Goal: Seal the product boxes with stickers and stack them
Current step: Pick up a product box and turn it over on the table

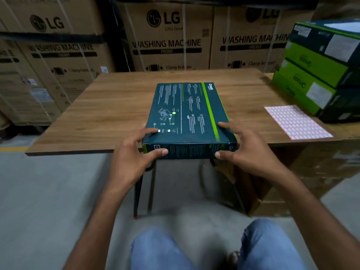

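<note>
Flat product box (187,114) between the hands, left hand (136,152) and right hand (246,152) pinching its near corners; likely stiff, light, slightly slick cardboard.

Both bare forearms stretch forward, angling in toward each other. Left hand (134,152) grips the near left corner of the box (187,108), thumb pressed on the end face, forefinger flat on top. Right hand (247,151) mirrors it at the right corner: thumb on the end face, forefinger on top, other fingers spread along the side.
</note>
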Demonstrator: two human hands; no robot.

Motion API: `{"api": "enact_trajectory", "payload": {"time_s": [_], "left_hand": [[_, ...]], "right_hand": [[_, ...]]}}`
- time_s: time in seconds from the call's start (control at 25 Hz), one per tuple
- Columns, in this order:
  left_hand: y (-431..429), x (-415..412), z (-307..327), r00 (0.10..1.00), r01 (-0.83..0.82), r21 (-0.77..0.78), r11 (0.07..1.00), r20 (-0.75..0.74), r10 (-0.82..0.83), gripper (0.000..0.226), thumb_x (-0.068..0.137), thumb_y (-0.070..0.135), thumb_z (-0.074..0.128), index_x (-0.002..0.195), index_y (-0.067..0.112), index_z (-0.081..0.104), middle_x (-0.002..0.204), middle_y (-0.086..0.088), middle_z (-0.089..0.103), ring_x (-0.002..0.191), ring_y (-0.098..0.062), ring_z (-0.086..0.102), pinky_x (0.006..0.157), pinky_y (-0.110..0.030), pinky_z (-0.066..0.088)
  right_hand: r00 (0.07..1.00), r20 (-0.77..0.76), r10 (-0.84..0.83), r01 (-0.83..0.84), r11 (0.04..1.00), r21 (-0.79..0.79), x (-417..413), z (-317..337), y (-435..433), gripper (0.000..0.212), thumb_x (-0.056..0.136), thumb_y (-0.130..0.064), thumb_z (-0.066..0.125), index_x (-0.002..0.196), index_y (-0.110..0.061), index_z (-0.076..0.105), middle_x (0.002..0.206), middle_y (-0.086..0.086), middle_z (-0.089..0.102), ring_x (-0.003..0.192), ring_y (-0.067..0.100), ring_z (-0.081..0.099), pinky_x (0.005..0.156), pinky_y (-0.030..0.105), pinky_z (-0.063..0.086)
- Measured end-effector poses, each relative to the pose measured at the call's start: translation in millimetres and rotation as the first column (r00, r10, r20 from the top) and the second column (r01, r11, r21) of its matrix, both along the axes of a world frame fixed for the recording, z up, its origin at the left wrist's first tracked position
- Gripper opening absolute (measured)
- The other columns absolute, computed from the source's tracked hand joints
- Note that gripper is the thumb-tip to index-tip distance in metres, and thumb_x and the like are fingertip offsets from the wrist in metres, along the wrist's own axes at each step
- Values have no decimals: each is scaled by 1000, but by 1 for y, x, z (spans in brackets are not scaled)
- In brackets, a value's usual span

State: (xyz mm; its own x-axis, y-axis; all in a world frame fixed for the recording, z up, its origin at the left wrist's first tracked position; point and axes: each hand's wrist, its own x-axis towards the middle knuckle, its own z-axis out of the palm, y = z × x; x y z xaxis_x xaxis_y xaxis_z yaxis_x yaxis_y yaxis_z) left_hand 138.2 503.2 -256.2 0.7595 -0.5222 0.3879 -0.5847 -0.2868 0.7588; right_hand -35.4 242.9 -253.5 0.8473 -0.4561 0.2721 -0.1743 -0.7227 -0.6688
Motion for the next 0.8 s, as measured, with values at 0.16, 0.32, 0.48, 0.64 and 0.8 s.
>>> {"api": "enact_trajectory", "payload": {"time_s": [0.16,0.32,0.48,0.64,0.8], "left_hand": [[-7,1,5,957,16,103,995,286,-45,58,76,56,84,127,30,74,161,5,45,148,-16,42,119,-36,35],[-21,4,-2,907,84,124,989,402,-127,55,83,59,74,127,26,75,140,8,67,140,-14,54,116,-50,42],[-25,4,-14,925,73,26,997,372,-78,44,85,49,78,121,25,79,130,11,72,133,-9,61,115,-48,43],[-28,4,-16,914,30,-14,999,404,-22,37,84,48,81,115,26,81,124,13,73,128,-7,64,111,-48,46],[-23,6,-15,910,84,34,996,404,-90,43,83,48,81,120,25,79,130,11,72,132,-9,62,113,-52,45]], "right_hand": [[990,137,18,13,975,-221,9,-5,18,61,75,-56,85,130,-36,71,154,-10,52,144,14,44,120,43,34],[973,229,33,27,968,-251,24,-16,33,55,77,-58,76,126,-34,74,138,-14,66,136,12,55,114,52,40],[960,279,4,58,975,-214,28,-20,30,50,76,-57,79,120,-35,77,134,-15,69,132,11,58,111,53,42],[951,308,-12,68,983,-172,32,-20,31,48,73,-59,79,114,-34,80,126,-18,72,124,8,61,108,51,46],[971,234,49,-6,983,-182,25,-17,22,56,75,-63,76,124,-37,75,134,-22,67,132,5,55,112,53,42]]}}
